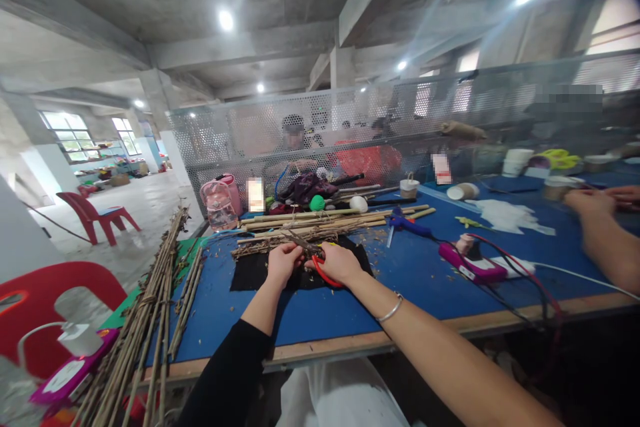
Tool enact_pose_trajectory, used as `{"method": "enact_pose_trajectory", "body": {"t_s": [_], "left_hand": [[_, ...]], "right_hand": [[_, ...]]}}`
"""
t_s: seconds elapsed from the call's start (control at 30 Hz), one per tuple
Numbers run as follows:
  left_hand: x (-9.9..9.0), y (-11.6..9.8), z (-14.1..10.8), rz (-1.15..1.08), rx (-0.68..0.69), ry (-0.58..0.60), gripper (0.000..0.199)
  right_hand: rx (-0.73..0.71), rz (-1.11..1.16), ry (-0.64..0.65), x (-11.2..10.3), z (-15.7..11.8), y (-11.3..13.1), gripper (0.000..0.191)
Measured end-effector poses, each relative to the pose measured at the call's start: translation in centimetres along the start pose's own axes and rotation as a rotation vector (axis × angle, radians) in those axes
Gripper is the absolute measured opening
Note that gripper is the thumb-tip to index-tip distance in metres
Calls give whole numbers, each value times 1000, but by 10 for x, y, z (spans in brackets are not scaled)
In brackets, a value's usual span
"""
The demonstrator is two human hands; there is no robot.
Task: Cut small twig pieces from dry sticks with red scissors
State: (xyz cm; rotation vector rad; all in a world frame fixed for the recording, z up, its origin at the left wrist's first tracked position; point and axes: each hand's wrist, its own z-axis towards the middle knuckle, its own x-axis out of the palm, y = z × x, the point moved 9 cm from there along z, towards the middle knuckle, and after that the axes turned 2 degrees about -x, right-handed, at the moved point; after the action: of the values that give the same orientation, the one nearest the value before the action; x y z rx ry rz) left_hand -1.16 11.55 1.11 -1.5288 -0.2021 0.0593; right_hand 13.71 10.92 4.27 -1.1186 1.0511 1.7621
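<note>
My right hand is closed around the handles of red-handled scissors, whose blades point left and away. Close beside it, my left hand has its fingers pinched together at the blades. What the left fingers hold is too small to make out. Both hands are over a black cloth on the blue table. Just beyond them lies a row of dry brown twigs, with smoother tan sticks behind it. Small plant scraps are scattered around the cloth.
Long dry stalks lean over the table's left edge, beside a short stick bundle. A blue glue gun and a purple power strip with cables lie right. Another person's hands are far right. A perforated metal screen stands behind.
</note>
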Motion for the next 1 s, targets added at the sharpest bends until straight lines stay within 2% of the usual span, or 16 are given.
{"method": "enact_pose_trajectory", "body": {"t_s": [0.1,0.27,0.67,0.87,1.0], "left_hand": [[-3,0,0,3,-8,-44,20],[-4,1,2,-4,-1,-50,19],[-2,-4,0,62,73,-47,12],[-2,-9,-1,172,154,-32,12],[-3,-9,0,193,159,-25,14]], "right_hand": [[6,10,6,0,0,-1,56],[13,-4,-5,-3,-1,0,55],[-101,-50,-160,-13,-1,9,58],[-67,-9,-82,-7,-1,4,54],[-32,-19,-33,-3,-1,1,55]]}}
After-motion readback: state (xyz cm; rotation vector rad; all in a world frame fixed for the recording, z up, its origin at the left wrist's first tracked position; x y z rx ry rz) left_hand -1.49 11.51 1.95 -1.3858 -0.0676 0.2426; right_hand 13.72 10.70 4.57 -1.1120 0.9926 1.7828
